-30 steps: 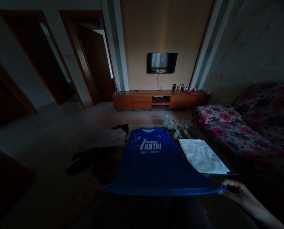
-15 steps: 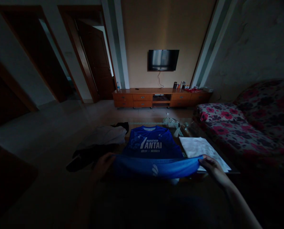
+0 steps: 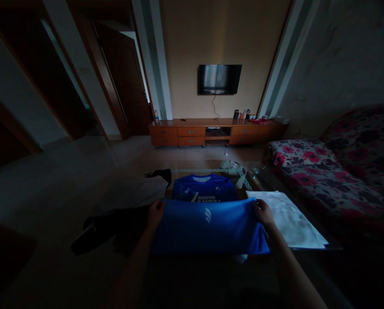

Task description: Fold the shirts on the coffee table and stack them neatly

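A blue sports shirt (image 3: 211,229) with white lettering lies on the glass-topped table, its neckline at the far side. Its lower part is folded up toward the neck and covers most of the lettering; a pale wing-like mark shows on the folded part. My left hand (image 3: 156,213) is closed on the left end of the raised edge, and my right hand (image 3: 263,212) pinches the right end. To the right lies a folded white cloth (image 3: 284,219). Dark and grey clothes (image 3: 134,191) lie in a heap to the left, dim and hard to make out.
A crumpled clear plastic bag (image 3: 230,165) lies at the table's far edge. Beyond stands a low wooden cabinet (image 3: 192,131) with bottles on top, under a wall television (image 3: 219,79). A flowered sofa (image 3: 314,171) flanks the table on the right.
Both hands have moved away from me and closer together, carrying the shirt's hem up over the lettering. The view has tilted slightly.
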`<action>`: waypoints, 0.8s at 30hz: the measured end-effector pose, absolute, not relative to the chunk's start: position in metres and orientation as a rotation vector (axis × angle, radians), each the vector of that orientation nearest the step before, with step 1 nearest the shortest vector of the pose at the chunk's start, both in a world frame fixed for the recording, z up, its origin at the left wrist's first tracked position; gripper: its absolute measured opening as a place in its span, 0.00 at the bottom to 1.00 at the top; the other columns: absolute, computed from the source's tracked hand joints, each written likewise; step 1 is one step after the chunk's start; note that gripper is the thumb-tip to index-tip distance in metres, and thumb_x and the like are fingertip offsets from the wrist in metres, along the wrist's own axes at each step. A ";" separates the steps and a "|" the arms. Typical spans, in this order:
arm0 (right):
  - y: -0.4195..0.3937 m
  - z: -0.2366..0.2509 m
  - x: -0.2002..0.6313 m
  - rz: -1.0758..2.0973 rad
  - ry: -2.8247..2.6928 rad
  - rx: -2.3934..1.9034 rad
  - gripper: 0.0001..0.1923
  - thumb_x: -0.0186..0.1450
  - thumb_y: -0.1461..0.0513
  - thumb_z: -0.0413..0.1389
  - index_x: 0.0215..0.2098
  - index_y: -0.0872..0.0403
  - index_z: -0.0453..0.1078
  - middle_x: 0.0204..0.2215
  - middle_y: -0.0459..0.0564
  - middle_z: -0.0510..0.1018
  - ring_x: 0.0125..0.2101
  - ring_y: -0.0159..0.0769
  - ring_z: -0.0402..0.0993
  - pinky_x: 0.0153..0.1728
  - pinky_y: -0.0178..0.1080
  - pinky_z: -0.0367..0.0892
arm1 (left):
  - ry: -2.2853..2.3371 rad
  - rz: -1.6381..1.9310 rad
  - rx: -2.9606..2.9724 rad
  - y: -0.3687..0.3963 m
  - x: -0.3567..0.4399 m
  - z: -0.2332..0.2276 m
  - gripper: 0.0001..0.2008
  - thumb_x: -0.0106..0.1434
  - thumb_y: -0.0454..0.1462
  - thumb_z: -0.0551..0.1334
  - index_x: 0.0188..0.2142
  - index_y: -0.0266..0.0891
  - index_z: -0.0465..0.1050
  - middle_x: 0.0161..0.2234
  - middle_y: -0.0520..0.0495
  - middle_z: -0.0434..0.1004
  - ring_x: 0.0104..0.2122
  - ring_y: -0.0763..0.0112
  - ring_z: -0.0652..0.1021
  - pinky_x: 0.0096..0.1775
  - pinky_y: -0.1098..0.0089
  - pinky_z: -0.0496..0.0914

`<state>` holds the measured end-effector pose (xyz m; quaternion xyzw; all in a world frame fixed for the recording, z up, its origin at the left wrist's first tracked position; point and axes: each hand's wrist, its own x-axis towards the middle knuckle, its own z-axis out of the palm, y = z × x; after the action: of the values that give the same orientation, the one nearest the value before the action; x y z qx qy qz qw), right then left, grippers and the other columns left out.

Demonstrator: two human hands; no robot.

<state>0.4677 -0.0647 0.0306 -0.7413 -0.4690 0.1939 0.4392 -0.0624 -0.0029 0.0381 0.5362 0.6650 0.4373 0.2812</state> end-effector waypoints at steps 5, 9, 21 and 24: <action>-0.043 0.009 0.465 0.408 -1.125 -2.022 0.29 0.62 0.47 0.48 0.46 0.59 0.75 0.35 0.62 0.82 0.36 0.50 0.78 0.39 0.46 0.69 | 1.868 1.139 1.428 0.016 -0.049 0.018 0.17 0.62 0.48 0.61 0.40 0.38 0.77 0.41 0.38 0.84 0.43 0.55 0.82 0.47 0.61 0.74; -0.030 -0.004 0.460 0.405 -1.151 -2.092 0.27 0.65 0.49 0.47 0.50 0.58 0.74 0.38 0.62 0.82 0.38 0.51 0.79 0.40 0.46 0.69 | 1.942 1.088 1.444 0.023 -0.044 0.014 0.13 0.65 0.44 0.62 0.44 0.38 0.75 0.41 0.39 0.84 0.42 0.57 0.83 0.46 0.62 0.74; -0.042 0.007 0.424 0.026 -1.277 -2.308 0.26 0.72 0.54 0.44 0.64 0.59 0.61 0.54 0.65 0.72 0.53 0.54 0.71 0.48 0.48 0.67 | 2.076 1.025 1.877 0.013 -0.031 0.014 0.21 0.65 0.35 0.58 0.57 0.34 0.68 0.55 0.34 0.74 0.57 0.55 0.74 0.59 0.56 0.67; -0.057 0.021 0.410 -0.063 -1.536 -2.340 0.24 0.74 0.55 0.41 0.61 0.56 0.66 0.56 0.64 0.71 0.54 0.53 0.69 0.50 0.50 0.66 | 2.022 0.838 2.187 -0.004 -0.024 0.020 0.18 0.67 0.36 0.56 0.54 0.35 0.72 0.54 0.34 0.73 0.57 0.53 0.72 0.60 0.54 0.66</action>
<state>0.4096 -0.0569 0.0206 -0.8236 -0.5406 -0.0221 0.1703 -0.0239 -0.0043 0.0204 0.7066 0.6533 0.2709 0.0237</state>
